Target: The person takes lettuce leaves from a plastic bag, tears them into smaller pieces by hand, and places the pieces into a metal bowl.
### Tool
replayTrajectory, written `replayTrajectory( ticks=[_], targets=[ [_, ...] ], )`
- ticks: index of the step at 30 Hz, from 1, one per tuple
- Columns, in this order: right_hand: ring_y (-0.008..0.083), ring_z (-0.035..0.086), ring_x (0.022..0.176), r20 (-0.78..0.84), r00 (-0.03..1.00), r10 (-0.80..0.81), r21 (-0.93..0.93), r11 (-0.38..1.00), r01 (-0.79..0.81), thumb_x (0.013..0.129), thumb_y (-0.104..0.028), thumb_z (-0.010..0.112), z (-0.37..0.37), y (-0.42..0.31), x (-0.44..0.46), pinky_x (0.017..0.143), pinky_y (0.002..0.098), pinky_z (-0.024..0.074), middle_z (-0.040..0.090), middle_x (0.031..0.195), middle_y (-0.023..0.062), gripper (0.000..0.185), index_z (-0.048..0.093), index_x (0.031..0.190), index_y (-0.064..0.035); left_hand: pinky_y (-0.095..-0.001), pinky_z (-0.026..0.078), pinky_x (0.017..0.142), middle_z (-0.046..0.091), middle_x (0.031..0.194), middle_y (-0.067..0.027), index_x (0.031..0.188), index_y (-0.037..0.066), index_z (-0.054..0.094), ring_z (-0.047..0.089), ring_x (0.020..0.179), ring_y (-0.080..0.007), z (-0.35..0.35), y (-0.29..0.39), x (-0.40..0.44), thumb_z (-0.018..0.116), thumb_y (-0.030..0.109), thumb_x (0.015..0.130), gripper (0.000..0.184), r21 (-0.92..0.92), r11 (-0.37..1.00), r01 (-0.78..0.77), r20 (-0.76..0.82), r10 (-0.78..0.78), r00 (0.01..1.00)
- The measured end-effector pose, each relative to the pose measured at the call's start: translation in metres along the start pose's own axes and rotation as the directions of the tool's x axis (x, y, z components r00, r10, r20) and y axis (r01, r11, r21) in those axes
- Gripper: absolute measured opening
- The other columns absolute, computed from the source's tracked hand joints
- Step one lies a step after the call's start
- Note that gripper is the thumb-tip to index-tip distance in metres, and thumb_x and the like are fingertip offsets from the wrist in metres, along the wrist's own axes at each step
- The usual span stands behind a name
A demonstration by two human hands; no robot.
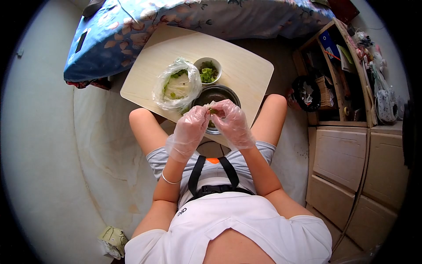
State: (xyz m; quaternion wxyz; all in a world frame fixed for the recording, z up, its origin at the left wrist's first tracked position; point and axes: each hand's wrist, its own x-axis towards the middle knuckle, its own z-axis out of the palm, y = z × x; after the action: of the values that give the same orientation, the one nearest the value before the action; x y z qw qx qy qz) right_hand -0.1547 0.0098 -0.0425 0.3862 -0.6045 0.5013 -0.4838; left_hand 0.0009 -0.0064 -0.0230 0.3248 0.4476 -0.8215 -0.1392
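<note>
Both my hands wear clear plastic gloves and meet above the near side of a metal bowl [233,93]. My left hand [193,125] has its fingertips pinched on a small piece of green leaf [213,111]. From the other side, my right hand [231,119] closes its fingers on the same piece. Beyond my left hand lies an open clear plastic bag [159,93] with pale and green leafy vegetable [178,86] inside. A white bowl [220,69] holding green and dark leaves stands behind the metal bowl.
A light wooden table [246,66] carries the bag and bowls. Behind it is a bed with a blue floral cover [176,20]. At the right stand a black-lined bin [306,93], a wooden shelf [336,66] and drawers [340,152]. My knees flank the table's near edge.
</note>
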Motion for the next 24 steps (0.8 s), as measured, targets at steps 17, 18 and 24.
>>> replayTrajectory(
  ticks=[17,18,24],
  targets=[
    [0.0178,0.064,0.089,0.240,0.924,0.297,0.846,0.402,-0.349,0.084,0.002,0.058,0.005,0.023,-0.004,0.082,0.0289,0.0535,0.065,0.103,0.0116,0.022,0.061,0.106,0.0028,-0.0183,0.045,0.056,0.061,0.078,0.0002,0.105,-0.001,0.061,0.055,0.067,-0.0033,-0.001,-0.012,-0.006,0.055,0.012,0.097,0.017,-0.797,0.317,0.515,0.374,-0.411,0.831],
    [0.0196,0.064,0.089,0.315,0.907,0.281,0.900,0.216,-0.379,0.083,0.002,0.058,0.004,0.021,-0.003,0.083,0.0294,0.0529,0.064,0.104,0.0116,0.022,0.062,0.105,0.0029,-0.0183,0.045,0.056,0.061,0.078,0.0002,0.105,-0.001,0.061,0.055,0.067,-0.0033,-0.001,-0.012,-0.006,0.055,0.012,0.097,0.017,-0.797,0.316,0.515,0.374,-0.411,0.831],
    [0.0220,0.064,0.088,0.273,0.927,0.258,0.962,-0.061,-0.266,0.086,-0.003,0.059,0.002,0.019,-0.003,0.079,0.0305,0.0547,0.065,0.104,0.0146,0.023,0.061,0.109,0.0038,-0.0175,0.044,0.054,0.060,0.078,-0.0001,0.105,-0.001,0.061,0.054,0.063,-0.0042,0.002,-0.014,-0.006,0.053,0.014,0.097,0.018,-0.816,0.239,0.527,0.400,-0.426,0.811]
  ],
)
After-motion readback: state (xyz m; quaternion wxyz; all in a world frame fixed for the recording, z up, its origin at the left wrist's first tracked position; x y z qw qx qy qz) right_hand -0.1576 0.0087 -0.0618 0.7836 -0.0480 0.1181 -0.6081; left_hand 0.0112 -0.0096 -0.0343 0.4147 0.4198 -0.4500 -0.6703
